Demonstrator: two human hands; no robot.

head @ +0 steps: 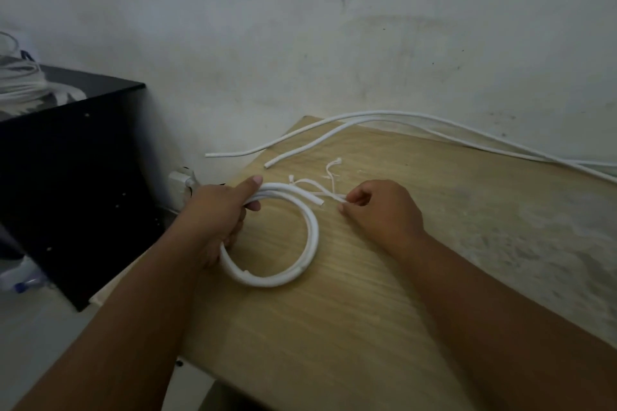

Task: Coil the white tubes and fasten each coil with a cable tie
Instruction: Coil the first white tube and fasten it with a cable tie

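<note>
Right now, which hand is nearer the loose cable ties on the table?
Right. The right hand pinches the tip of one of the cable ties; the left hand grips the coiled tube at its left side, apart from the ties.

I seem to be in a bare home workroom: my wood-grain desk (367, 327) sits against a scuffed white wall (300, 27), beside a black cabinet (83, 160) heaped with white tubes (20, 87).
</note>
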